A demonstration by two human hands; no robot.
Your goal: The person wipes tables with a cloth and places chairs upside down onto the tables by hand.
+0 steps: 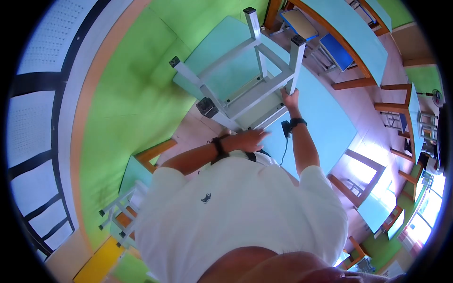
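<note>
A grey metal stool [260, 96] rests upside down on a light-blue table [325, 118], its legs with black end caps pointing up. My right hand [291, 100] is closed around the lower part of the stool's right leg. My left hand [250, 140] is near the stool's close edge, fingers stretched out and a little blurred. Whether it touches the seat I cannot tell. Black bands circle both wrists, and a small black device [286, 129] with a cable hangs by the right one.
A green wall [141, 70] runs along the left. Several other light-blue tables with wooden frames, such as one at the upper right [363, 37], stand around. Stools with blue seats [336, 52] sit beyond my table. More upturned stool legs [118, 214] show at lower left.
</note>
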